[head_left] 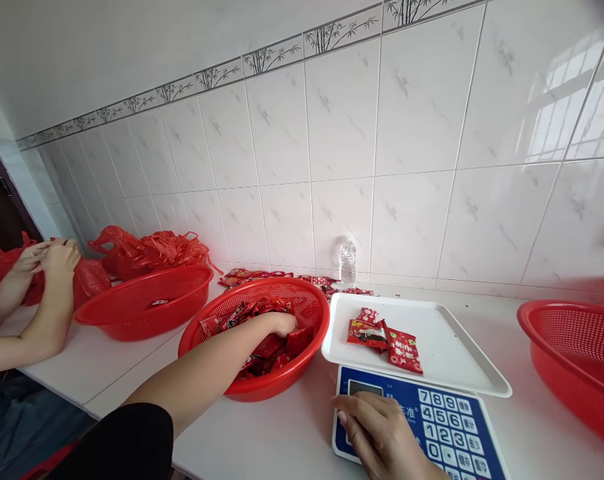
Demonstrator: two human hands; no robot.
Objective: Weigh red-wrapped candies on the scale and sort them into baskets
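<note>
My left hand (286, 325) reaches down into a red plastic basket (255, 393) heaped with small red snack packets (269, 347). Its fingers dip among the packets, so their grip is hidden. Over the blue keypad panel of a digital scale (449, 437) is my right hand (382, 427), with its fingers loosely bent and apart and no item in them. The scale's white tray (452, 333) carries a few red packets: a small one (367, 316), a red and black one (367, 335) and a larger one with white lettering (405, 350).
Loose red packets (255, 273) and a clear plastic bottle (348, 262) lie along the tiled wall. Another red basket (142, 307) stands left, one more (572, 360) right. Red plastic bags (149, 250) are piled behind. Another person's hands (52, 257) work at far left.
</note>
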